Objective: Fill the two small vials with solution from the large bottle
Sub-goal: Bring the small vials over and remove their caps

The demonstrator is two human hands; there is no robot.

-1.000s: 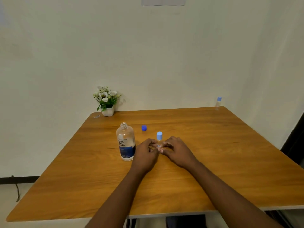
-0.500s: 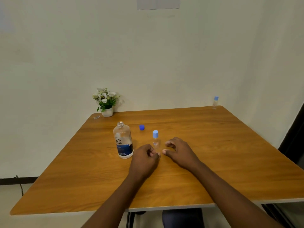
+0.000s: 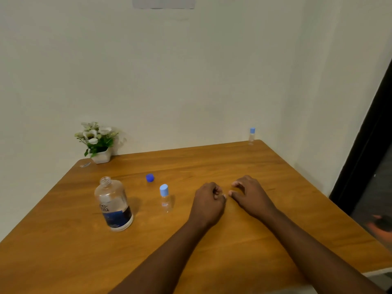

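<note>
On the brown wooden surface (image 3: 212,251) the large clear plastic bottle with a dark blue label (image 3: 114,205) stands uncapped, its dark blue cap (image 3: 150,178) behind it; one small clear vial with a light blue cap (image 3: 164,197) stands capped just right of it, so the second small capped vial (image 3: 251,135) at the far right corner looks the next to fetch, best carried upright. The left hand (image 3: 209,201) is loosely curled and the right hand (image 3: 248,193) half spread; each grip holds nothing, both well clear of the near vial.

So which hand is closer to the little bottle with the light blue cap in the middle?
Left. The left hand rests on the table just to the right of the near vial, not touching it. The right hand sits farther right, beyond the left hand.
</note>
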